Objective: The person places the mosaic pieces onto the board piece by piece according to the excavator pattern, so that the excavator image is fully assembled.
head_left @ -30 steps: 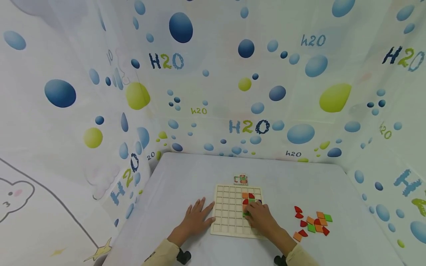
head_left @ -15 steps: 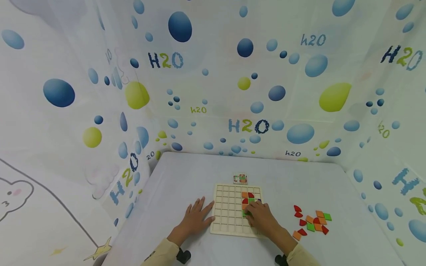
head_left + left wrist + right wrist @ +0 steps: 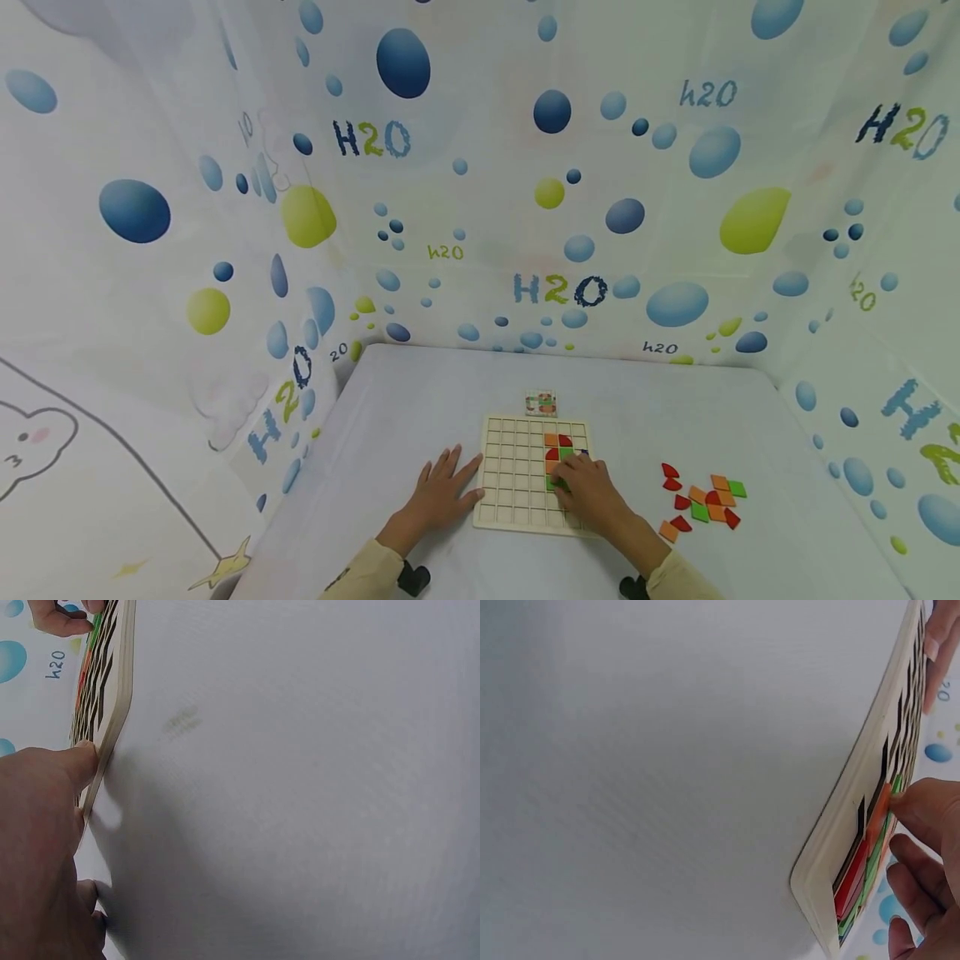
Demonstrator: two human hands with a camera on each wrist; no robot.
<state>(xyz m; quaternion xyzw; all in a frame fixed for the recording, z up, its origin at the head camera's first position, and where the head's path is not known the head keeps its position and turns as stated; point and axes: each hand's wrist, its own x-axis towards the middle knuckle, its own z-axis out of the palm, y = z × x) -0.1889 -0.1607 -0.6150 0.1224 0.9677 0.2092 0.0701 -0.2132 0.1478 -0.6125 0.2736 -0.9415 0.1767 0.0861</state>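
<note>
A square wooden grid board (image 3: pixel 510 492) lies on the table, with red, orange, green and dark blue tiles set in its right side. My left hand (image 3: pixel 441 496) lies on the table left of the board, fingers spread and straight; its thumb touches the board edge in the left wrist view. Over the tiled cells, my right hand (image 3: pixel 596 496) has bent fingers, and its thumb and fingertips pinch at a green tile (image 3: pixel 551 482) in the board. In the right wrist view the thumb meets the tiles beside an orange tile (image 3: pixel 880 810). The right hand hides several cells.
Beyond the board lies a small pattern card (image 3: pixel 542 403). Loose red, orange and green tiles (image 3: pixel 717 510) are scattered to the right. A white cloth covers the table (image 3: pixel 420 392); a printed curtain (image 3: pixel 480 200) rises behind and at both sides.
Both hands stay in place, with the right fingertips still at the green tile. The head view has shifted very slightly.
</note>
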